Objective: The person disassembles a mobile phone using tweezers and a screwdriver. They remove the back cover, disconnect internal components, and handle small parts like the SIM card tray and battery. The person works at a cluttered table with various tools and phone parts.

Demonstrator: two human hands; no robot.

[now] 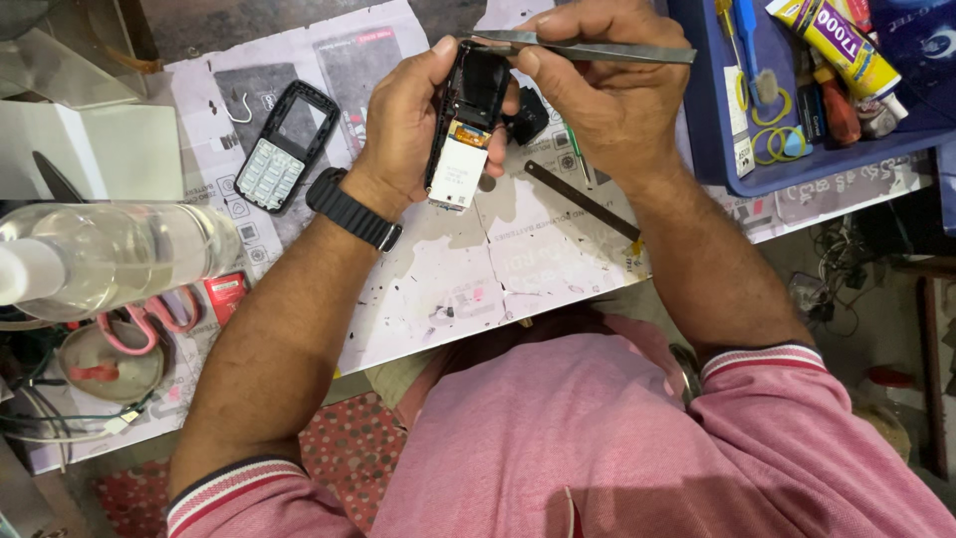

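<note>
At upper centre of the frame, the left hand (pixel 403 125), a black ribbed strap on its wrist, grips an opened black plastic handset body (pixel 466 125) with an exposed white board section and an orange flex strip; its fingers are wrapped around the body's edges, holding it tilted above the counter (pixel 558 259). The right hand (pixel 607 95) pinches flat grey metal tweezers (pixel 588 47) between thumb and fingers, their tip at the handset's upper end. To the left lies a separate black front frame with a grey rubber keypad (pixel 282 147) on stained white paper sheets. A slim dark metal bar (pixel 583 201) rests below the right hand. A blue plastic tray (pixel 717 149) of tools and glue tubes occupies the upper right.
</note>
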